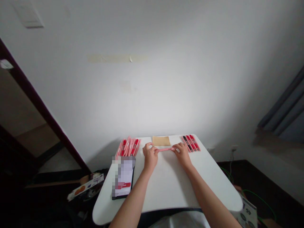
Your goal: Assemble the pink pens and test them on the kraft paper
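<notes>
A slim pink pen [164,149] is held level above the white table [171,180], each end pinched in one hand. My left hand [150,155] is closed on its left end, and the fingers of my right hand [182,154] close on its right end. Just behind the pen lies a tan rectangular pad [161,141]. To the left of my left hand is a heap of pink and red pens [128,147]. Beside my right hand, several red, black and pink pens [190,143] lie side by side.
A phone or tablet with a lit screen [124,177] lies on the table's left side, partly pixelated. The wall [166,95] rises right behind the table. Boxes and clutter [87,186] stand on the floor at left, and green cables [258,198] run at right.
</notes>
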The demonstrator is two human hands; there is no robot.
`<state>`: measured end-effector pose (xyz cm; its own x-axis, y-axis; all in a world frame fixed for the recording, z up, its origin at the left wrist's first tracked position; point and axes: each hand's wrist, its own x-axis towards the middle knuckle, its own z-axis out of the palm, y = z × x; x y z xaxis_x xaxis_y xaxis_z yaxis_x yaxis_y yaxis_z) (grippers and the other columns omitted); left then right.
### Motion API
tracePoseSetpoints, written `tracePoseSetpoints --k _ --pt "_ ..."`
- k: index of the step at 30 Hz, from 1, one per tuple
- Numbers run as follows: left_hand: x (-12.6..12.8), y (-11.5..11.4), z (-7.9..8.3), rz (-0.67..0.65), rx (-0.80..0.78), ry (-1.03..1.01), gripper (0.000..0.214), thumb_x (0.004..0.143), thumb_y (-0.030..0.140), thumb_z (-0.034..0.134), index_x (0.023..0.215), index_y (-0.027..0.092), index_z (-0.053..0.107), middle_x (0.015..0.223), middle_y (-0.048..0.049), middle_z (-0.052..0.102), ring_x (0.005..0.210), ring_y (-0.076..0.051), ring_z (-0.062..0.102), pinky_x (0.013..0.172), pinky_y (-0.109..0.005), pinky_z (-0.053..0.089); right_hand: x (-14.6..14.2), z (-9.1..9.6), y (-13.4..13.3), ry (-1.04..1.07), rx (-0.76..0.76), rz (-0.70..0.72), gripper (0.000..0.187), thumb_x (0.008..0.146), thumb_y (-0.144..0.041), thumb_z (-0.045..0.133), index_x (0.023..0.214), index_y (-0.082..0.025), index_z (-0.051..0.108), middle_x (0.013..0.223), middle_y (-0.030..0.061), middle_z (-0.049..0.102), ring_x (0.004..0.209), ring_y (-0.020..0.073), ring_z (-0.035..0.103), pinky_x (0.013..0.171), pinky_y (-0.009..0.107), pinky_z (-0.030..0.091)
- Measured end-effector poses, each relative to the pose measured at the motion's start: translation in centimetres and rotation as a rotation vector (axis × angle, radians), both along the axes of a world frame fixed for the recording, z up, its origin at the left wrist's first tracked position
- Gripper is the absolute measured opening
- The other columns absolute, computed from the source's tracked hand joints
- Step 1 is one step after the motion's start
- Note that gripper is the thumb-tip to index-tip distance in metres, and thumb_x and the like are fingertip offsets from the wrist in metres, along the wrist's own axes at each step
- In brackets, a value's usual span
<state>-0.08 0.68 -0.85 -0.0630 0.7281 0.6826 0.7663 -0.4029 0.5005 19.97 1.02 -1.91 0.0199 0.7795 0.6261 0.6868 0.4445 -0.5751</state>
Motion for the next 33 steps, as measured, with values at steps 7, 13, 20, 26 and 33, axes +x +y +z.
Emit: tracePoseSetpoints --k 7,13,20,26,33 --pt "0.1 -0.5 0.7 0.027 -0.005 0.055 0.010 0.079 0.022 0.062 0.072 0.019 0.068 0.109 -0.0089 0.052 0.105 -0.026 0.049 0.094 -0.048 0.040 -0.1 0.1 -0.2 -0.020 -0.029 -0.020 0.028 0.089 -0.047 0.052 0.080 -0.025 0.069 0.084 0.0059 0.059 0.092 0.0247 0.049 0.085 0.040 0.039" --pt "0.1 -0.4 0.4 0.022 0.028 -0.021 0.007 0.078 0.027 0.064 0.080 0.022 0.069 0.107 -0.0071 0.052 0.108 -0.024 0.048 0.098 -0.047 0.039 -0.1 0.5 -0.4 0.063 -0.019 0.004 0.029 0.088 -0.049 0.052 0.092 -0.025 0.068 0.094 0.0077 0.060 0.097 0.0264 0.050 0.090 0.044 0.039" --pt "0.0 -0.4 0.5 0.026 0.015 -0.067 0.006 0.076 0.027 0.067 0.081 0.023 0.070 0.108 -0.0067 0.053 0.108 -0.023 0.050 0.098 -0.045 0.041 -0.2 0.6 -0.5 0.120 -0.023 0.016 0.031 0.085 -0.053 0.055 0.094 -0.027 0.069 0.096 0.0080 0.061 0.101 0.0280 0.050 0.091 0.045 0.038" --pt "-0.2 -0.2 0.5 0.055 0.001 -0.073 0.006 0.076 0.026 0.068 0.079 0.022 0.071 0.107 -0.0072 0.055 0.107 -0.024 0.051 0.098 -0.045 0.042 -0.1 0.9 -0.2 0.221 -0.061 0.093 0.038 0.078 -0.061 0.060 0.078 -0.023 0.069 0.087 0.0076 0.064 0.091 0.0256 0.054 0.089 0.043 0.039" --pt "0.3 -0.6 0.8 0.024 -0.044 -0.075 0.005 0.075 0.026 0.068 0.078 0.024 0.072 0.107 -0.0065 0.056 0.107 -0.023 0.051 0.097 -0.045 0.041 -0.4 1.3 -0.2 0.681 -0.206 0.271 0.037 0.068 -0.055 0.072 0.074 -0.020 0.064 0.083 0.0041 0.065 0.083 0.0207 0.060 0.079 0.036 0.047"
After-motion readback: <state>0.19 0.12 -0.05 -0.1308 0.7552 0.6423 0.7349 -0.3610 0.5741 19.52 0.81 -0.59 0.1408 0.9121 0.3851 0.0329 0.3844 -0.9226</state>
